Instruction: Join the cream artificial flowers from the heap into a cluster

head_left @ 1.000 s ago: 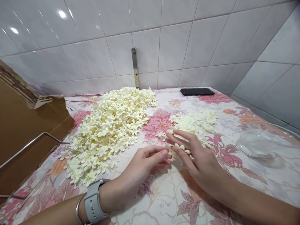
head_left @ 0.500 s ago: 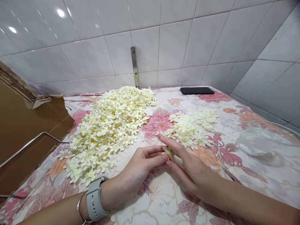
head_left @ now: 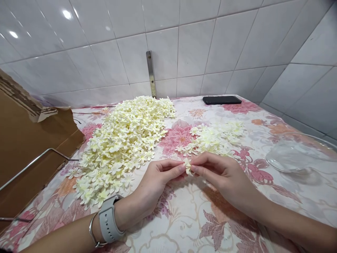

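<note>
A small cream-white artificial-looking flower (head_left: 187, 166) is held between my two hands, over the flowered tablecloth (head_left: 168, 235). My left hand (head_left: 160, 179) pinches its left side between thumb and fingers. From the right, the thumb and forefinger of my right hand (head_left: 223, 175) are closed on the same flower. Beyond my left hand spreads a large heap of similar flowers (head_left: 126, 137). A smaller, flatter pile of pale flowers (head_left: 216, 138) lies just behind my right hand, which hides part of its near edge.
A black phone (head_left: 222, 100) lies at the back right, near the tiled wall (head_left: 195, 49). On the right sits a clear bowl (head_left: 284, 158). At left stand a brown cardboard box (head_left: 39, 147) and a bent metal rod (head_left: 31, 163). A metal bracket (head_left: 150, 73) rises against the wall.
My right hand has drawn its fingers in from a stretched position and now pinches the flower, which has turned between my fingers. My left hand keeps nearly the same place.
</note>
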`<state>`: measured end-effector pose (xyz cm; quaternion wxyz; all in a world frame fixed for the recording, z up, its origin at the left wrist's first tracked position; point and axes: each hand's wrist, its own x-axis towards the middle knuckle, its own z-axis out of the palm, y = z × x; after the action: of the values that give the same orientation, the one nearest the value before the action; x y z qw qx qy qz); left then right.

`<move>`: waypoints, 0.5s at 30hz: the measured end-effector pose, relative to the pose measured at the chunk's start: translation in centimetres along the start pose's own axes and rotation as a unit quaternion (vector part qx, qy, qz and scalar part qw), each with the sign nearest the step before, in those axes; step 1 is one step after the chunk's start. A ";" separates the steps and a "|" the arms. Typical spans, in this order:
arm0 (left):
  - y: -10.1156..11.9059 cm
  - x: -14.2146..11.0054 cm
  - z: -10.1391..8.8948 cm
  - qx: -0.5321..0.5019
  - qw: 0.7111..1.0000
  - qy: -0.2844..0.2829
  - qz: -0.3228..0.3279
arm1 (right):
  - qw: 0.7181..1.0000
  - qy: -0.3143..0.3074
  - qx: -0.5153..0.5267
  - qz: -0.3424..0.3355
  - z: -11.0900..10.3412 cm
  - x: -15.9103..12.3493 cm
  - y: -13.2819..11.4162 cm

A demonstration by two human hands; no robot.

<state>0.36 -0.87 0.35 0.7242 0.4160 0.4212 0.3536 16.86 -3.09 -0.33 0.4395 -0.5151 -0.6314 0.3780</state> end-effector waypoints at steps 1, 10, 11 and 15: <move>0.1 0.0 0.0 -0.004 1.000 -0.001 -0.001 | 1.000 0.007 0.004 0.007 0.0 0.0 0.0; -0.3 -0.1 -0.1 -0.004 1.000 -0.009 -0.002 | 0.998 -0.008 0.057 0.009 0.3 -0.3 0.2; 0.0 0.1 0.1 0.005 1.000 -0.009 -0.002 | 0.997 -0.011 0.069 0.010 0.3 -0.3 0.3; 0.7 0.1 0.1 0.107 0.992 0.002 0.065 | 0.993 -0.015 0.119 0.024 0.4 0.2 0.9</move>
<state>0.36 -0.51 0.93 0.6504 0.5165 0.4301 0.3538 16.71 -2.71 -1.26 0.4791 -0.4687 -0.5758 0.4681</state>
